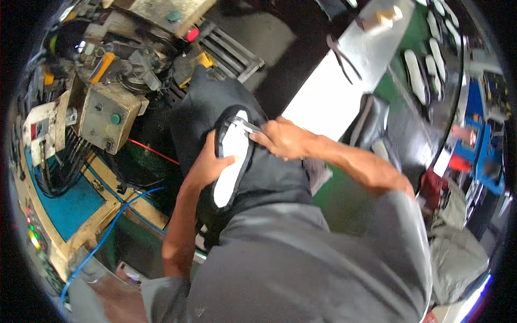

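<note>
The person stands over a black boot upper (215, 107) stretched on a last, sole side up, with a white oval insole (232, 164) lying along its bottom, framed by the black edge of the upper. It sits in front of the person's body, just right of a grimy metal machine (110, 116) with green and red buttons.

The left hand (207, 164) comes up from below on a bent forearm, wrist cocked. It is closed around the left edge of the boot, the thumb laid flat across the white insole and the fingers wrapped behind the black material, out of sight.

The right hand (280, 139) reaches in from the right, the elbow raised and the forearm running across toward the boot. Its fingers are curled tight around small metal pliers (246, 125), whose tip touches the upper's edge near the top of the insole.

To the right a long pale workbench (344, 81) runs away, with another dark pair of pliers (340, 56) lying on it and a further black boot (371, 121) resting at its near edge. A blue cable (116, 218) trails across the floor at the left.
</note>
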The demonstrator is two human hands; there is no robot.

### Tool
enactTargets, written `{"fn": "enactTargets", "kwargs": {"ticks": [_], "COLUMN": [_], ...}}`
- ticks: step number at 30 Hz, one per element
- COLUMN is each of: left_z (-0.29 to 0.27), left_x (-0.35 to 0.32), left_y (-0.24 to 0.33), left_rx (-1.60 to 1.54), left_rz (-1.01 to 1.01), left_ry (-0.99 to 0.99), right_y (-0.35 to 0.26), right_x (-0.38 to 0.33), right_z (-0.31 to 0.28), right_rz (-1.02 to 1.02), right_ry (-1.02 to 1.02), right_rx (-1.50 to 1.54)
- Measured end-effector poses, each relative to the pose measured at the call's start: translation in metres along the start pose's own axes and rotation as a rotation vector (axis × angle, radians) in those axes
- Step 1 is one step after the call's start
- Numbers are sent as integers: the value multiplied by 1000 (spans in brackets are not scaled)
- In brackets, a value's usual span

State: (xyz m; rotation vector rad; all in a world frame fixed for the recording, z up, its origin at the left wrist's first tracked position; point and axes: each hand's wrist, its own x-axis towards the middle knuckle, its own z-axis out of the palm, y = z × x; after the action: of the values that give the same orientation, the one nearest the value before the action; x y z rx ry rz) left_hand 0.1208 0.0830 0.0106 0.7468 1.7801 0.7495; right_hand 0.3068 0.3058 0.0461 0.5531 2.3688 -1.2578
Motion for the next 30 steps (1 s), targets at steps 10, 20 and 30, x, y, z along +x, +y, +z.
{"fn": "enactTargets", "kwargs": {"ticks": [10,20,30], "left_z": [0,1,11], "left_x": [-7,-6,-11], "left_y": [2,-8,-18], "left_rx": [-287,-266,-289], "left_rz": [82,46,65], "left_ry": [-41,-25,15], "right_y": [-19,0,2], "right_x": [5,5,22], "right_z": [-19,7,-17], "right_rz": [-16,-117,-52], "right_ry": [58,279,366], "right_rx": [-1,-612,-376]}}
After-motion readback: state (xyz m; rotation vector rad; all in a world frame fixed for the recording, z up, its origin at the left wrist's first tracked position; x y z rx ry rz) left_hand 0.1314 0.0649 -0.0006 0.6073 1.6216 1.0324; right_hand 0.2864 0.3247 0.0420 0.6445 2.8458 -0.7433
